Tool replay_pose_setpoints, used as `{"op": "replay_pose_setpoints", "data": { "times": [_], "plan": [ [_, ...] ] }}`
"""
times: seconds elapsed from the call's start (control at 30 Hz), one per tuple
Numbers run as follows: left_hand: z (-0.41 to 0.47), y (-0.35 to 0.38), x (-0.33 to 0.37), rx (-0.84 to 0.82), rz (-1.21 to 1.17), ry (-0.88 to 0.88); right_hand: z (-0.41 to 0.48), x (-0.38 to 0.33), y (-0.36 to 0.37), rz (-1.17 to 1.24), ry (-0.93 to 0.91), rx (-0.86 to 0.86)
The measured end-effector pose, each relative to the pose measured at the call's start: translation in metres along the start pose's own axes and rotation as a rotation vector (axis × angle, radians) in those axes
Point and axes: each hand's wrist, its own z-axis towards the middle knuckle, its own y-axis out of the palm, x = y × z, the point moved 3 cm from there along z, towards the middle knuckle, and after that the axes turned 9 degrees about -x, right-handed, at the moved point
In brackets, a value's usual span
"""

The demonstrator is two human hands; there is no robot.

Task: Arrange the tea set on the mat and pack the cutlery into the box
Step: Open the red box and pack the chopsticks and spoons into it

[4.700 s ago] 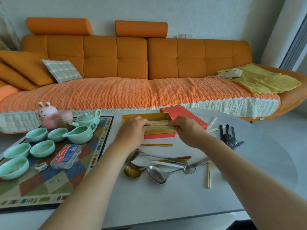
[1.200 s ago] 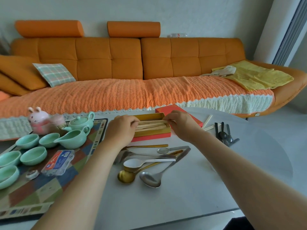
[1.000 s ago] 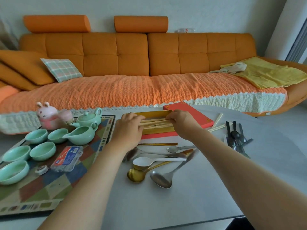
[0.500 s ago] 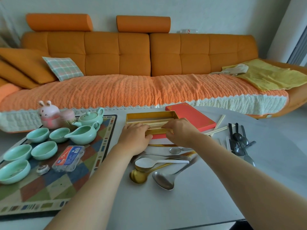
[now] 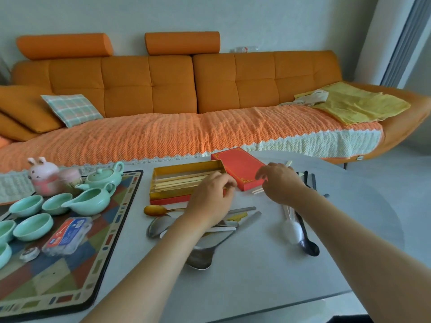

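On the mat [image 5: 70,271] the green tea set [image 5: 93,194] looks arranged. The box [image 5: 161,197] on the bench [image 5: 256,276] holds only chopsticks [image 5: 184,180]; spoons [image 5: 161,227] remain outside. The left hand [image 5: 211,198] rests loosely curled at the box's right end, gripping nothing visible, and the right hand [image 5: 278,183] reaches open-fingered toward loose chopsticks.

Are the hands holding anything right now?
Nothing clearly. The left hand rests at the gold box's right end; the right hand hovers open over loose chopsticks.

The pale bench [image 5: 268,271] carries a patchwork mat [image 5: 60,276] at its left side and an open gold box [image 5: 172,197] with its red lid [image 5: 238,169] just beside it near the middle. Nearer, loose spoons [image 5: 203,252] lie in a heap, with a black spoon [image 5: 307,243] and a white spoon [image 5: 291,231] to the right.
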Motion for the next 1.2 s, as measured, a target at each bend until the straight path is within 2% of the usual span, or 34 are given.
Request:
{"op": "replay_pose_setpoints", "data": {
  "times": [0.17,0.3,0.47,0.7,1.0,1.1,1.2],
  "plan": [
    [0.028,0.038,0.028,-0.170,0.041,-0.011,-0.009,0.024,0.003,-0.104,-0.002,-0.052],
    [0.045,0.059,0.037,-0.232,0.167,0.006,-0.007,0.036,0.006,-0.108,-0.006,-0.062],
    [0.054,0.072,0.037,-0.225,0.253,-0.009,-0.005,0.036,0.006,-0.093,-0.037,-0.057],
    [0.053,0.070,0.030,-0.217,0.207,-0.059,-0.001,0.029,0.006,-0.048,-0.120,-0.036],
    [0.023,-0.006,-0.004,0.115,0.214,-0.037,0.006,0.004,-0.004,0.142,-0.221,0.140],
    [0.006,-0.037,-0.032,0.172,0.267,-0.056,0.011,-0.014,-0.004,0.190,-0.256,0.201],
    [-0.012,-0.058,-0.062,0.190,0.304,-0.121,0.019,-0.038,0.000,0.185,-0.294,0.186]
  ]
}}
